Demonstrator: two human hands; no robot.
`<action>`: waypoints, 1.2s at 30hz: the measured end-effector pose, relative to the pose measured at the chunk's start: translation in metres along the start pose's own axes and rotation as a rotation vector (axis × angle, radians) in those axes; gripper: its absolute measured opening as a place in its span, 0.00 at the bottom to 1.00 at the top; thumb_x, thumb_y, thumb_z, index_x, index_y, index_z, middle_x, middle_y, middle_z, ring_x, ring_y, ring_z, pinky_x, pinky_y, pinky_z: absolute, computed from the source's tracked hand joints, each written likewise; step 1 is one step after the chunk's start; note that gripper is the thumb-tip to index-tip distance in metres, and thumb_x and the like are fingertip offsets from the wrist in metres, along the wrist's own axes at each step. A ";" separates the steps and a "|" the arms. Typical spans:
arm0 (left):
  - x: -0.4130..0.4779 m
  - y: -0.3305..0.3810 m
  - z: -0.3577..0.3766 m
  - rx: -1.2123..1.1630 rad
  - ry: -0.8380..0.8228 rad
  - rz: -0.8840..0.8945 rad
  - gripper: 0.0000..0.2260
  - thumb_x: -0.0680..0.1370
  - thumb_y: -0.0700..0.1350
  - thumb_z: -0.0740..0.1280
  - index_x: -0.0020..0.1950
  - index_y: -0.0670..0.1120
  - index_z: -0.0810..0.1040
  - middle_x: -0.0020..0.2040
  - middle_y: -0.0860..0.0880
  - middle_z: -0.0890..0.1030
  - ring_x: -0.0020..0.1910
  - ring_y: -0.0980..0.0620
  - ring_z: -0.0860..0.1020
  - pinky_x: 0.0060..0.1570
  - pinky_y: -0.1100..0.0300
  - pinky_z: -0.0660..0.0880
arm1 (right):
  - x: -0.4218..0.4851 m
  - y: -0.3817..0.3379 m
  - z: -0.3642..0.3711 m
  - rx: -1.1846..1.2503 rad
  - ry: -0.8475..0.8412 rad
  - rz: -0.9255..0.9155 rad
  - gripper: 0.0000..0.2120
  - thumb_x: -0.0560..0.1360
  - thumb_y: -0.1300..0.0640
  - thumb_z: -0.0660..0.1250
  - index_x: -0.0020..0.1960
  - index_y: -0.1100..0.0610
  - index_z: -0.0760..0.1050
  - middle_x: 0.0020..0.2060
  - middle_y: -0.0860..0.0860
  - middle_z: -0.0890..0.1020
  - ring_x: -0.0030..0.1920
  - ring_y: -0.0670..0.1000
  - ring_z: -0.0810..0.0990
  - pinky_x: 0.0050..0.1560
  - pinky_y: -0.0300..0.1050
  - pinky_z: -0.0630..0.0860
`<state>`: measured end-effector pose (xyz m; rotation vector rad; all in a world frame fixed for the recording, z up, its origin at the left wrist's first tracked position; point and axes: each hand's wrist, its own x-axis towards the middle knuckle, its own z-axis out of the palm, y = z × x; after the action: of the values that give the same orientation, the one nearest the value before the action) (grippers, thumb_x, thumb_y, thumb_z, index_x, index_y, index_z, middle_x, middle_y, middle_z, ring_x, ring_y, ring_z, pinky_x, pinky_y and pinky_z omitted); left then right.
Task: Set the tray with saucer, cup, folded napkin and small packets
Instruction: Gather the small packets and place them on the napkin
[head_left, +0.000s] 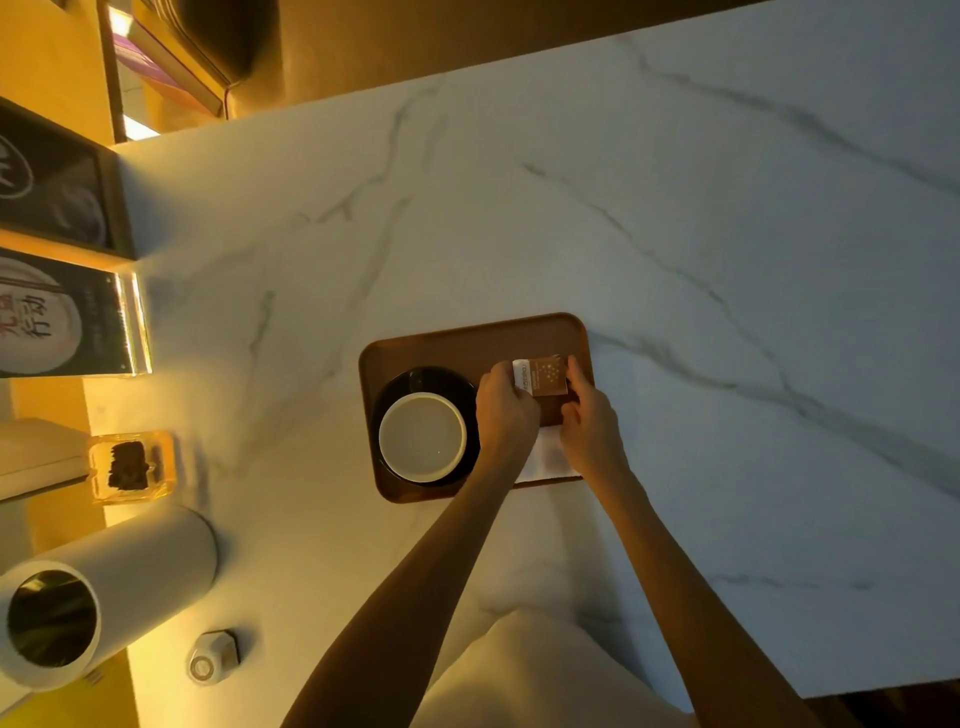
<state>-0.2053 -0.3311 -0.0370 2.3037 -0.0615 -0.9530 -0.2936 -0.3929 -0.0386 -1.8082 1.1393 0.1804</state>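
A brown wooden tray (467, 338) lies on the marble counter. On its left half a pale cup (422, 435) stands on a black saucer (431, 378). A white folded napkin (545, 460) lies on the tray's right half, partly hidden by my hands. My left hand (506, 410) and my right hand (589, 421) both pinch a small brown and white packet (543, 376) over the tray's right side, the left hand at its left edge, the right hand at its right edge.
At the left stand a clear jar (132, 465) with dark contents, a white cylinder (98, 587) lying on its side, a small white cap-like object (213, 657) and framed signs (62, 312). The marble counter (675, 208) stretches far and right of the tray.
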 end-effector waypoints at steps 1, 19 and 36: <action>-0.001 -0.001 0.001 -0.015 -0.011 0.001 0.14 0.78 0.37 0.64 0.64 0.44 0.74 0.60 0.45 0.78 0.59 0.50 0.78 0.57 0.56 0.78 | 0.000 0.000 0.000 -0.007 0.001 -0.007 0.25 0.81 0.64 0.56 0.77 0.57 0.55 0.68 0.59 0.72 0.68 0.57 0.72 0.67 0.48 0.70; 0.002 -0.012 0.000 -0.133 -0.074 0.037 0.15 0.79 0.41 0.62 0.65 0.47 0.78 0.56 0.49 0.82 0.56 0.52 0.79 0.55 0.57 0.81 | 0.002 0.001 0.005 0.003 0.016 -0.021 0.25 0.81 0.64 0.57 0.77 0.56 0.57 0.70 0.58 0.71 0.69 0.57 0.71 0.68 0.52 0.71; 0.006 -0.015 0.000 -0.120 -0.057 0.048 0.12 0.78 0.41 0.63 0.59 0.48 0.79 0.52 0.51 0.81 0.53 0.53 0.79 0.53 0.56 0.81 | 0.004 0.005 0.005 -0.006 0.005 -0.074 0.27 0.80 0.63 0.59 0.77 0.56 0.56 0.67 0.59 0.73 0.67 0.57 0.72 0.65 0.48 0.72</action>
<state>-0.2043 -0.3213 -0.0492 2.1561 -0.0811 -0.9716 -0.2931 -0.3917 -0.0468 -1.8540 1.0750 0.1361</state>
